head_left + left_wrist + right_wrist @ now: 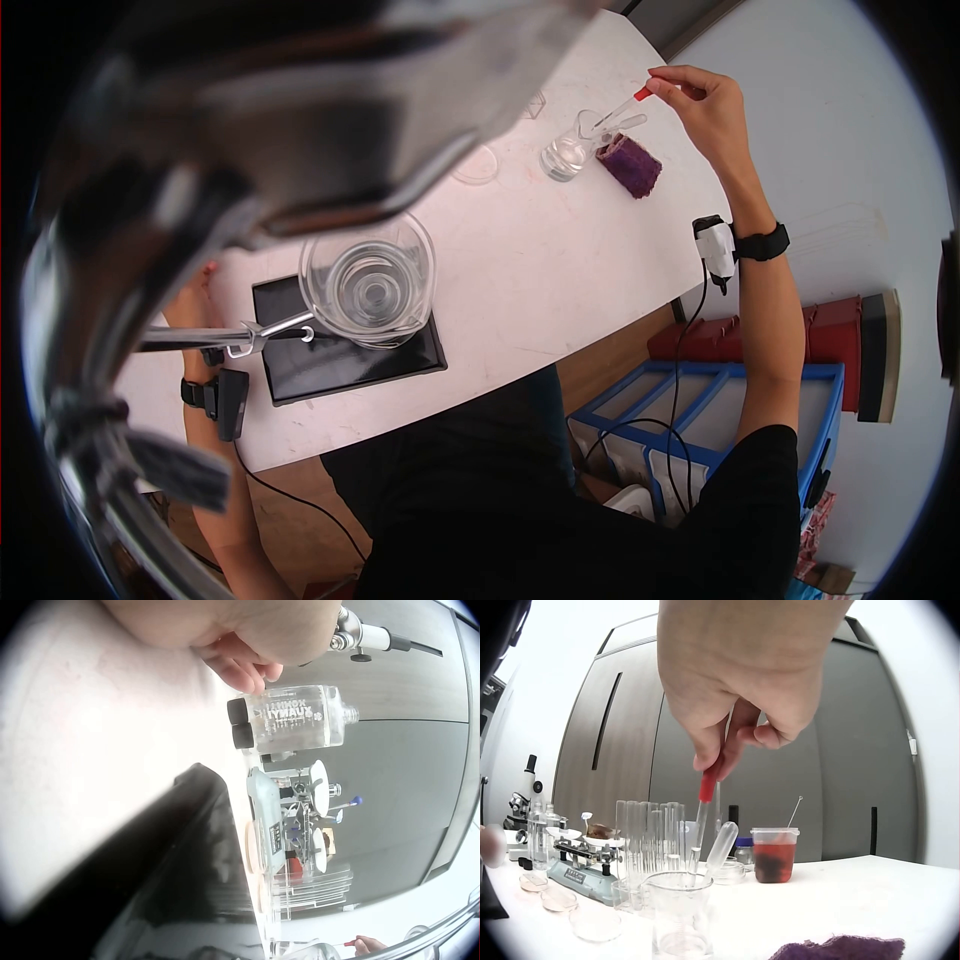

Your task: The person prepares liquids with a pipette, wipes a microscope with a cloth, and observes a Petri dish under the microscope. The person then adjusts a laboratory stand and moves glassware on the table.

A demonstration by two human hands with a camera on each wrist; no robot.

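In the head view, my right hand (712,108) pinches the red rubber bulb of a glass dropper (620,108) at the table's far right. The dropper's tip reaches down into a small glass beaker (664,919) with clear liquid in it. A clear plastic pipette (722,844) also leans in that beaker. Beside it lies a folded purple cloth (630,167). My left hand (188,300) rests on the table at the left, partly hidden by a blurred metal stand; its fingers hang loosely curled and hold nothing. Nearby, a large glass vessel of water (425,262) sits over a black tray (290,370).
The blurred metal stand (110,260) fills the upper left foreground. Behind the beaker are test tubes (652,832), a balance (585,879), petri dishes (596,924) and a tub of red liquid (774,855). A clear bottle (292,720) stands near the left hand.
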